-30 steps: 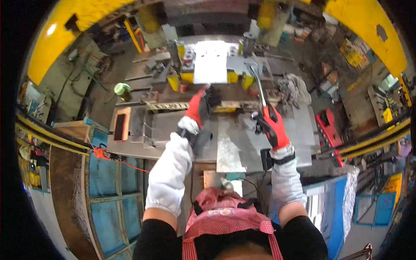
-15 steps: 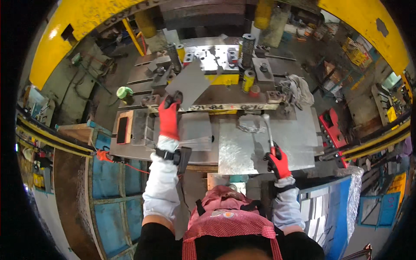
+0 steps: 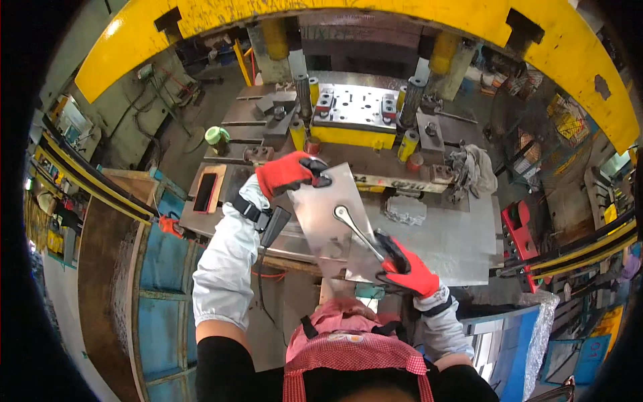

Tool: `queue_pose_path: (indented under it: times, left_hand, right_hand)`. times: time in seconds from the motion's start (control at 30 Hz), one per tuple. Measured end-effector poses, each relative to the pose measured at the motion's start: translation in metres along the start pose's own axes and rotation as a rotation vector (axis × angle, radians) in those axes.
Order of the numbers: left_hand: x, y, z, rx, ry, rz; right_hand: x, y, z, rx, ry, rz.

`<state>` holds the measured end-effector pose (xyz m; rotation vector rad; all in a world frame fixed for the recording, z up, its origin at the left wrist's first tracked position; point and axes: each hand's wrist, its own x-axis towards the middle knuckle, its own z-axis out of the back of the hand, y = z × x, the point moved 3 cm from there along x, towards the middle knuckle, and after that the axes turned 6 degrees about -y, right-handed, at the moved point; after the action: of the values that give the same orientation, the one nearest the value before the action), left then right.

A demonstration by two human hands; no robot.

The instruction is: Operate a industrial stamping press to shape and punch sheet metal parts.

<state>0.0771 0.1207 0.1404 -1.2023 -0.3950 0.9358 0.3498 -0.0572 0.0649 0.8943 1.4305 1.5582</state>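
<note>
My left hand (image 3: 293, 174), in a red glove with dark fingertips, grips the upper left edge of a thin metal sheet (image 3: 321, 216). The sheet is tilted and held above the front of the worktable. In my right hand (image 3: 407, 268), gloved alike, is a shiny ratchet wrench (image 3: 358, 231) with a round head. Its head lies over the middle of the sheet; whether it touches cannot be made out. Beyond both hands stands a press die (image 3: 355, 107) with a bright drilled top plate, a yellow base and upright guide posts.
A larger flat metal sheet (image 3: 449, 248) covers the table's right part, with a folded grey cloth (image 3: 405, 210) on it. A crumpled rag (image 3: 474, 171) hangs by the right corner. A phone (image 3: 206, 192) lies at left; a red control box (image 3: 519, 234) stands right. The yellow press frame (image 3: 228, 23) arches overhead.
My left hand has drawn the thin sheet back from the die, toward me and rightward. The right hand has swung the wrench leftward over the sheet. The die's top now shows uncovered.
</note>
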Motion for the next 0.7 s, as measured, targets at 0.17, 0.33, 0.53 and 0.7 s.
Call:
queue_pose_path:
  times: [0.17,0.33,0.53,0.7]
  left_hand:
    - [0.009,0.059,0.029,-0.254,-0.072,-0.461]
    - [0.011,0.130,-0.015,-1.305,0.079,-0.170]
    - [0.049,0.081,-0.108,-1.383,-0.013,-0.181]
    - [0.095,0.097,-0.100,-1.395,-0.154,-0.286]
  right_hand:
    - [0.006,0.004,0.005,0.526,-0.024,-0.178]
    - [0.103,0.001,0.049,0.544,-0.392,0.000]
    - [0.186,0.018,0.081,0.358,-0.271,0.016]
    - [0.233,-0.016,0.111,0.359,-0.197,0.101]
